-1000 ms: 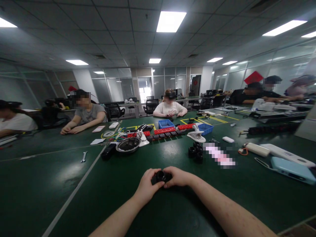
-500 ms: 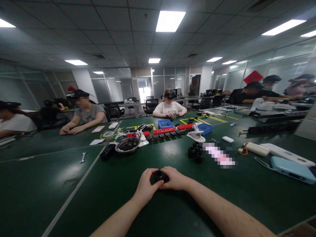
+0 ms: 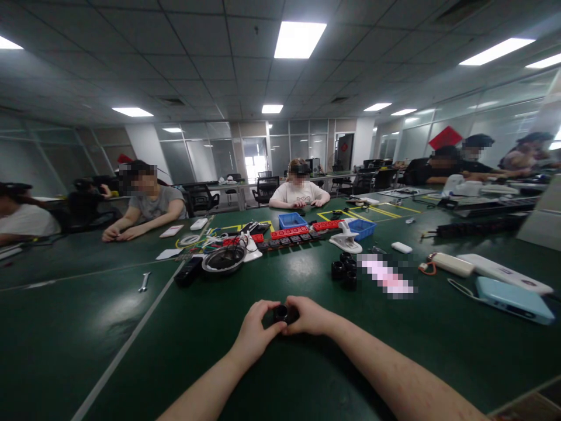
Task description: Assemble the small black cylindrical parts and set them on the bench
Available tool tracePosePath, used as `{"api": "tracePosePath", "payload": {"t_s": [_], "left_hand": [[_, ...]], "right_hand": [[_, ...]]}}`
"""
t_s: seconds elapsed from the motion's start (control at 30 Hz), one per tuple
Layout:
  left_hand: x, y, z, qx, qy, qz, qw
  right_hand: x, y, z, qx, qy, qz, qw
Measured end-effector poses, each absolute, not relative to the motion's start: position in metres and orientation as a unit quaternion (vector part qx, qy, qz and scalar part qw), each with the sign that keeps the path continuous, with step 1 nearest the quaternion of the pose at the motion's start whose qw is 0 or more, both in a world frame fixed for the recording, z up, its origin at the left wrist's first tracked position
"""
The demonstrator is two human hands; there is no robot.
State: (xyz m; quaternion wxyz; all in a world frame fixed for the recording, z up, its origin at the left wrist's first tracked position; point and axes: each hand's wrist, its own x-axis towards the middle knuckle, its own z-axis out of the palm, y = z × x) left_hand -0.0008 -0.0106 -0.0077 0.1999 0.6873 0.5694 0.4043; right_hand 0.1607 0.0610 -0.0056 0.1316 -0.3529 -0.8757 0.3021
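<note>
Worktop [image 3: 197, 327], wide, flat and dark green, lies under both grips. Past the grips, on the far side, sits a person in a white top [image 3: 298, 194]. Between that person and the grips runs a long row of red and black blocks [image 3: 287, 233]. Well off to the right of the grips is a light blue box with rounded corners [image 3: 512, 300]. The left grip [image 3: 253, 328] and the right grip [image 3: 312, 316] curl toward each other, thumbs and fingers pinching one thing from both sides. Ahead and to the right of the grips sits a bunch of shiny black round pieces [image 3: 344, 271]. The pinched thing is a small, hollow black cup [image 3: 281, 314], right between the grips. I can't tell if it touches the worktop. I think the step in hand is working this cup two-handed; the next move calls for steady, gentle fingers.
</note>
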Motion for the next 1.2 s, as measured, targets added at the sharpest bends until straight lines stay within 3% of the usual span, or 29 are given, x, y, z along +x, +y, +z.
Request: {"api": "tracePosePath", "payload": {"t_s": [0.13,0.2,0.4,0.57,0.77,0.87,1.07,1.2], "left_hand": [[0.005,-0.01,-0.009,0.664,0.605,0.402,0.177],[0.005,-0.01,-0.009,0.662,0.605,0.405,0.176],[-0.004,-0.011,-0.007,0.695,0.553,0.392,0.239],[-0.005,-0.011,-0.007,0.705,0.531,0.389,0.265],[0.001,-0.01,-0.011,0.665,0.587,0.418,0.196],[0.001,-0.01,-0.011,0.661,0.597,0.414,0.19],[-0.006,-0.009,-0.01,0.687,0.56,0.394,0.242],[-0.007,-0.009,-0.009,0.695,0.546,0.382,0.269]], "right_hand": [[0.153,0.05,-0.003,-0.403,-0.897,0.121,0.133],[0.153,0.049,-0.002,-0.39,-0.906,0.098,0.131],[0.168,0.066,0.0,-0.275,-0.917,0.267,0.113],[0.172,0.072,-0.003,-0.299,-0.881,0.354,0.09],[0.152,0.05,-0.003,-0.406,-0.899,0.115,0.116],[0.149,0.045,-0.003,-0.41,-0.9,0.06,0.132],[0.165,0.062,-0.001,-0.284,-0.907,0.279,0.137],[0.171,0.071,-0.002,-0.288,-0.863,0.402,0.106]]}}
